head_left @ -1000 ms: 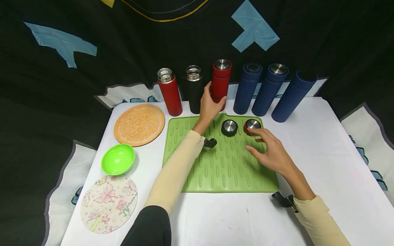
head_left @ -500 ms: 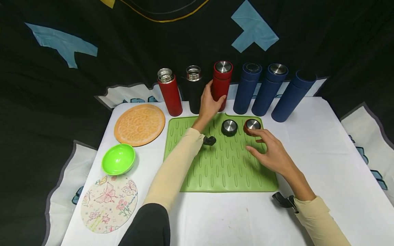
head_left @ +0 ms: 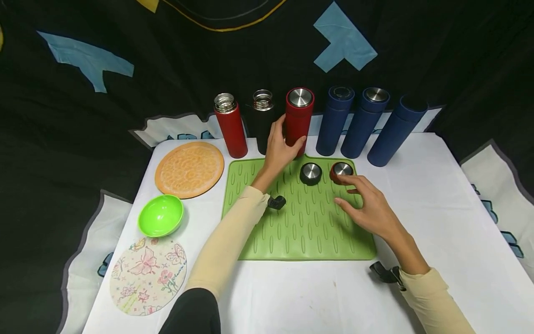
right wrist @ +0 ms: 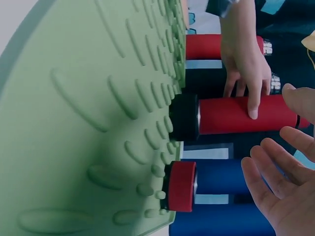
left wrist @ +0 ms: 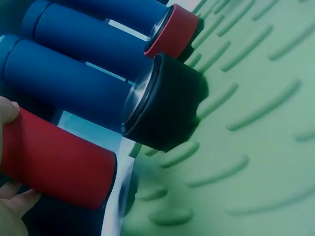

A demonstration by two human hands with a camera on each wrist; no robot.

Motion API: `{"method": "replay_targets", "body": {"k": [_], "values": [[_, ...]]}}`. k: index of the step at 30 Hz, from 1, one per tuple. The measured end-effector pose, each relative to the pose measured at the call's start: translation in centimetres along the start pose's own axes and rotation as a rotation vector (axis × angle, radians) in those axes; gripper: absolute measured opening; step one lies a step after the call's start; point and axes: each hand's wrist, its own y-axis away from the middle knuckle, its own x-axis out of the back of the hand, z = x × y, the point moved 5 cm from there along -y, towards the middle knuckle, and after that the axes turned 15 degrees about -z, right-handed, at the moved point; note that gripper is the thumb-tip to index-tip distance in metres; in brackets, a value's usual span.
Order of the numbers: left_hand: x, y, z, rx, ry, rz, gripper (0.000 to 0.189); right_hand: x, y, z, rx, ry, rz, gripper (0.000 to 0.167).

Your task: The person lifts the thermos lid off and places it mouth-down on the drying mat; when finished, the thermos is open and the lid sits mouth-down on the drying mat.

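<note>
My left hand (head_left: 279,147) grips a red thermos flask (head_left: 299,119) round its side, thumb on the near side. The flask stands nearly upright with a steel-topped lid on. In the left wrist view, the flask's base (left wrist: 96,182) appears slightly off the table. My right hand (head_left: 367,204) hovers over the green mat (head_left: 300,232) with relaxed, parted fingers and holds nothing. Its fingertips overlap a red-rimmed lid (head_left: 342,171) in the head view, but stand apart from that red lid (right wrist: 181,187) in the right wrist view. A black lid (head_left: 311,174) sits on the mat between the hands.
Left of the held flask stand a lidless black flask (head_left: 263,127) and a lidless red flask (head_left: 232,132). Several blue flasks (head_left: 363,125) line the right. An orange round mat (head_left: 189,169), a green bowl (head_left: 161,215) and a butterfly-patterned round mat (head_left: 148,278) lie left.
My left hand has drawn the red flask slightly toward me, to the mat's back edge. My right hand and the two lids have stayed in place.
</note>
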Motion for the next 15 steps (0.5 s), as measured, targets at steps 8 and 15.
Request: {"method": "replay_targets", "body": {"k": [8,15], "values": [[1.8,2.7,1.9,-0.084,0.042,-0.001,0.079,0.8,-0.2,-1.4,0.026,0.017,0.034,0.064],[4.0,6.4,4.1,-0.140,0.045,-0.024,0.078,1.6,-0.6,-3.2,0.054,0.016,0.052,0.066]]}}
